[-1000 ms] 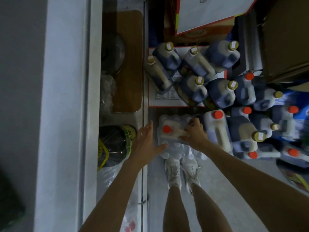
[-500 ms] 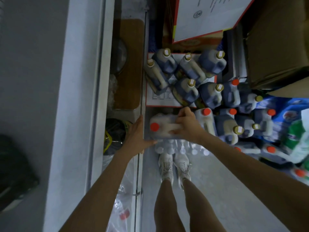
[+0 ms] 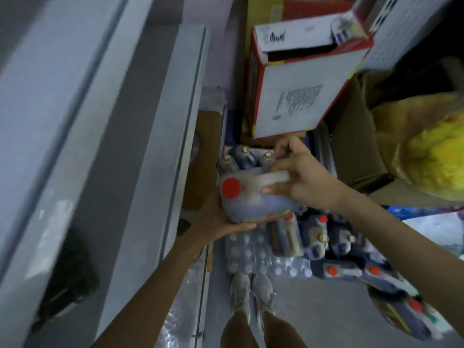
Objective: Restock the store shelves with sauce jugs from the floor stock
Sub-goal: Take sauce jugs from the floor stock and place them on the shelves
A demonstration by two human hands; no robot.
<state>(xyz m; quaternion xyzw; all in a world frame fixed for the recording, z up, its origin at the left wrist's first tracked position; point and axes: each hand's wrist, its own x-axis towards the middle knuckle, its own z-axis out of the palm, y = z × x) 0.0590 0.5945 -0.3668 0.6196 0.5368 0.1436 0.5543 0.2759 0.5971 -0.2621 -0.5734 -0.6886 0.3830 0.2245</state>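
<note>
The right hand [image 3: 301, 182] curls round the pale handle of a red-capped sauce jug [image 3: 253, 199], which is held in the air beside the grey shelf edge [image 3: 185, 126]. The left hand [image 3: 213, 219] lies flat and spread beneath it, fingers straight along its underside. Just beyond the grip, a red-edged tray [image 3: 254, 155] holds three gold-capped jugs [image 3: 243, 149], partly hidden by the held jug. Further beyond stands a red-and-white carton [image 3: 301, 96], its top open. To the right of the grip are a brown cardboard box [image 3: 351, 151] and a yellow bag [image 3: 431, 159]. Below the grip lie a wrapped pack of small bottles [image 3: 251, 257] and the floor jugs [image 3: 313, 237], at least five red-capped and two gold-capped, all blurred.
</note>
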